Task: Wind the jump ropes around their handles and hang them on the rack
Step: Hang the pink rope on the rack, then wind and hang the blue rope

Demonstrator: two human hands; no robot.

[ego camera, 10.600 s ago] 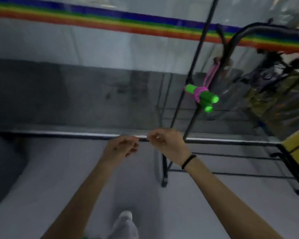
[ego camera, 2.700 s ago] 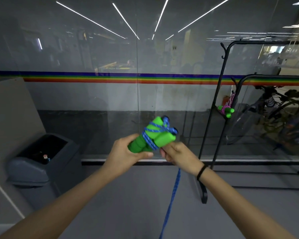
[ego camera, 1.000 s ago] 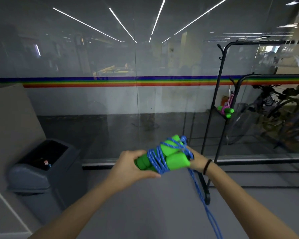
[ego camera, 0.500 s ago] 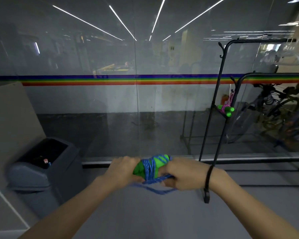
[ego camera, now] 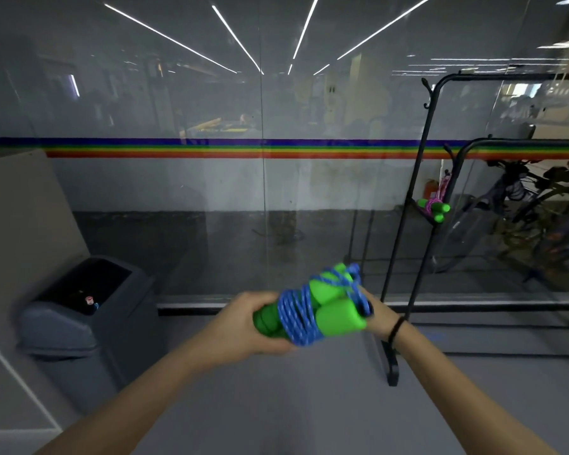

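Note:
A blue jump rope is coiled many times around its two green handles, held in front of me at waist height. My left hand grips the near ends of the handles. My right hand is behind the far ends, mostly hidden, holding the last loop of blue rope there. A black rack stands to the right. A second rope, pink with green handles, hangs wound up on a low hook of the rack.
A glass wall with a rainbow stripe runs straight ahead. A grey waste bin stands at the left by a beige partition. Bicycles are parked behind the glass at the right. The rack's foot rests on the grey floor.
Over the last second the loose tail of blue rope that hung down has been wound up onto the handles. The bundle has risen a little and my right hand has gone behind it.

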